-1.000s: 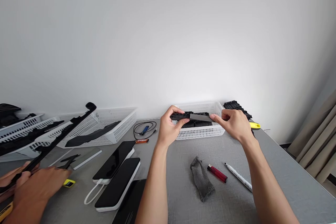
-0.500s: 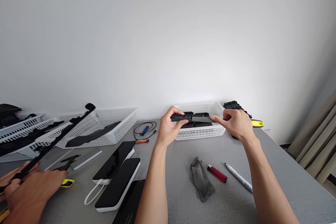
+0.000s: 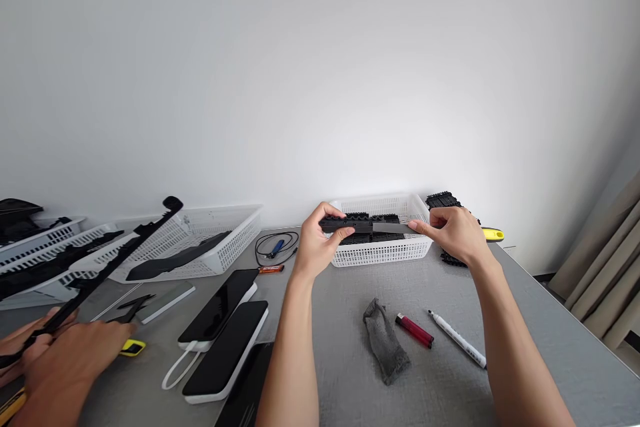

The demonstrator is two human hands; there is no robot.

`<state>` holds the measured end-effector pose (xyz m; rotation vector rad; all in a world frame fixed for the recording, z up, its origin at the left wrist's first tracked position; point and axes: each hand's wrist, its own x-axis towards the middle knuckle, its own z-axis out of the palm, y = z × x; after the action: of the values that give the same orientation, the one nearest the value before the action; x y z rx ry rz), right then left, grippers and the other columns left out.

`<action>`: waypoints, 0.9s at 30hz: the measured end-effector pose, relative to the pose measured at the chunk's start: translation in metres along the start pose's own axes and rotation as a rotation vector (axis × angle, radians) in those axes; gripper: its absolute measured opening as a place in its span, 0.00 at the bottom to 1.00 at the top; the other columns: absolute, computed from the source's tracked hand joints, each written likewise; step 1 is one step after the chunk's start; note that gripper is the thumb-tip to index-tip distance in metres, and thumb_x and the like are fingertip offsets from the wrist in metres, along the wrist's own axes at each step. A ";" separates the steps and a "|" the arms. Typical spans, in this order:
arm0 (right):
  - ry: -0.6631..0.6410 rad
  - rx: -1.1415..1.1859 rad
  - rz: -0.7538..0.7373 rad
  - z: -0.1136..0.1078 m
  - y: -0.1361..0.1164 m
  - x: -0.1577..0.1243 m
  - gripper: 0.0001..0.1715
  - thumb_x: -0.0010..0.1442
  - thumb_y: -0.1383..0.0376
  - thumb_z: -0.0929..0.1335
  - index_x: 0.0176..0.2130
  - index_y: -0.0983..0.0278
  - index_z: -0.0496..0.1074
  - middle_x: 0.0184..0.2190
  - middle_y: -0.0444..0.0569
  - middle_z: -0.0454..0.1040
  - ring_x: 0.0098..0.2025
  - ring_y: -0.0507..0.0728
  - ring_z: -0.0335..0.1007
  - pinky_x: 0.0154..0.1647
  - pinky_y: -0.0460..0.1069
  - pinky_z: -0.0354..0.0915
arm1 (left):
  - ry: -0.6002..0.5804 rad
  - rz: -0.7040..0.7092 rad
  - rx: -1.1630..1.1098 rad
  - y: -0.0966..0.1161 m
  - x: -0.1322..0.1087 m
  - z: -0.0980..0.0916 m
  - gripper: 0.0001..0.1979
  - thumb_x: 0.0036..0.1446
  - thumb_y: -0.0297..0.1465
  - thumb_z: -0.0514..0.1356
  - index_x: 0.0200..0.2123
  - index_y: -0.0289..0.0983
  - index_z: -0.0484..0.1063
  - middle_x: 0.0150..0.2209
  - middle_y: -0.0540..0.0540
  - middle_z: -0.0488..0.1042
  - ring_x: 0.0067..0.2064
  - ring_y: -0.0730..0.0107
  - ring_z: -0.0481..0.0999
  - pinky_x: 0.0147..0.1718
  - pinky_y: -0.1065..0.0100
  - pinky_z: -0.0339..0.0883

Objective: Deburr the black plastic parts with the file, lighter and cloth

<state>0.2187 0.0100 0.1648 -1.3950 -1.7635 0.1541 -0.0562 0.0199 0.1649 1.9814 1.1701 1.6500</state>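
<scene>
My left hand (image 3: 320, 243) pinches a narrow black plastic part (image 3: 361, 225) between thumb and fingers, above the white basket (image 3: 383, 255). A yellow-handled knife (image 3: 391, 228) is in my right hand (image 3: 453, 233). Its flat grey blade lies along the black part's right end, with my right thumb close to the blade. The yellow handle end (image 3: 493, 234) sticks out beyond my right hand. Black plastic pieces (image 3: 385, 237) lie in the basket below. Another black toothed piece (image 3: 444, 200) rests behind my right hand, partly hidden by it.
A grey cloth (image 3: 385, 343), red lighter (image 3: 415, 331) and white marker (image 3: 457, 339) lie between my forearms. Leftward are two power banks (image 3: 225, 353), a coiled cable (image 3: 277, 248) and a white basket (image 3: 235, 240). At far left, a co-worker's hands (image 3: 70, 360) hold a long black part (image 3: 120, 250).
My hands have drawn slightly apart. The blade has slid right along the black part, and that part has shifted a little left.
</scene>
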 end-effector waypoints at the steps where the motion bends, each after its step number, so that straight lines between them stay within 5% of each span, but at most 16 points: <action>1: -0.014 0.073 0.007 -0.001 0.000 0.000 0.39 0.54 0.33 0.67 0.18 0.60 0.54 0.16 0.41 0.53 0.22 0.51 0.45 0.25 0.49 0.45 | 0.002 -0.001 0.002 0.001 0.000 0.000 0.12 0.49 0.36 0.69 0.32 0.41 0.69 0.33 0.50 0.73 0.37 0.63 0.72 0.39 0.64 0.65; 6: -0.019 0.454 0.086 0.002 -0.007 -0.001 0.34 0.60 0.36 0.63 0.24 0.61 0.65 0.19 0.39 0.49 0.22 0.51 0.44 0.24 0.49 0.42 | -0.013 -0.012 -0.013 0.002 0.001 0.002 0.13 0.49 0.36 0.69 0.32 0.41 0.69 0.33 0.50 0.72 0.37 0.64 0.72 0.40 0.64 0.65; 12: -0.126 0.573 0.051 0.024 -0.029 -0.005 0.27 0.58 0.42 0.69 0.42 0.62 0.77 0.26 0.43 0.66 0.26 0.52 0.55 0.26 0.48 0.51 | -0.046 -0.032 -0.026 0.008 0.000 0.009 0.12 0.50 0.37 0.68 0.34 0.41 0.69 0.33 0.50 0.73 0.36 0.64 0.72 0.38 0.65 0.65; 18: -0.152 0.611 0.121 0.045 -0.039 -0.006 0.24 0.54 0.45 0.72 0.37 0.62 0.77 0.25 0.43 0.67 0.25 0.52 0.55 0.25 0.48 0.51 | -0.093 -0.017 -0.012 0.013 -0.002 0.014 0.10 0.51 0.34 0.67 0.34 0.41 0.70 0.33 0.51 0.74 0.36 0.65 0.73 0.38 0.66 0.66; 27: -0.152 0.634 0.153 0.017 -0.019 -0.005 0.28 0.61 0.41 0.67 0.43 0.62 0.74 0.24 0.39 0.59 0.23 0.50 0.49 0.23 0.47 0.48 | -0.015 -0.017 0.061 0.016 -0.003 0.009 0.07 0.54 0.32 0.65 0.35 0.41 0.70 0.36 0.49 0.76 0.41 0.62 0.75 0.44 0.62 0.65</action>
<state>0.1933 0.0054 0.1628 -1.0606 -1.5289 0.8439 -0.0419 0.0098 0.1710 2.0115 1.2423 1.6068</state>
